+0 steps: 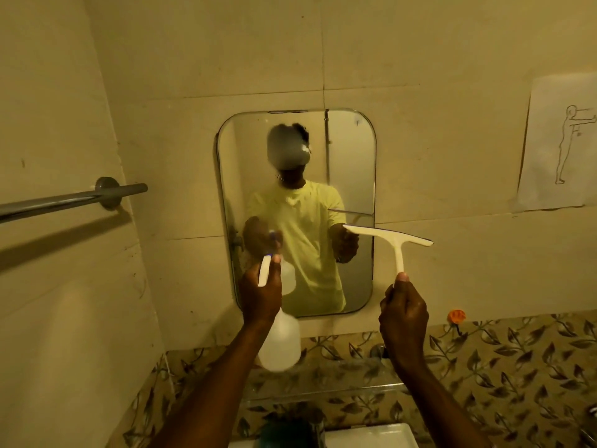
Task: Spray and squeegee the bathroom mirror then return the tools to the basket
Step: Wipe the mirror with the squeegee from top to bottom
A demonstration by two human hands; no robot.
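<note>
A rounded rectangular mirror (349, 150) hangs on the tiled wall straight ahead. My left hand (260, 294) is shut on a white translucent spray bottle (280, 345), held up in front of the mirror's lower left part, nozzle toward the glass. My right hand (403, 315) grips the handle of a white T-shaped squeegee (392, 237). Its blade is level, near the mirror's right edge, and sticks out past that edge. I cannot tell whether the blade touches the glass. No basket is in view.
A grey towel bar (69, 200) juts out from the left wall at mirror height. A paper sheet with a figure drawing (560, 147) is taped at right. An orange hook (456, 315) sits below right of the mirror. A glass shelf (339, 383) and a white basin edge (365, 438) lie below.
</note>
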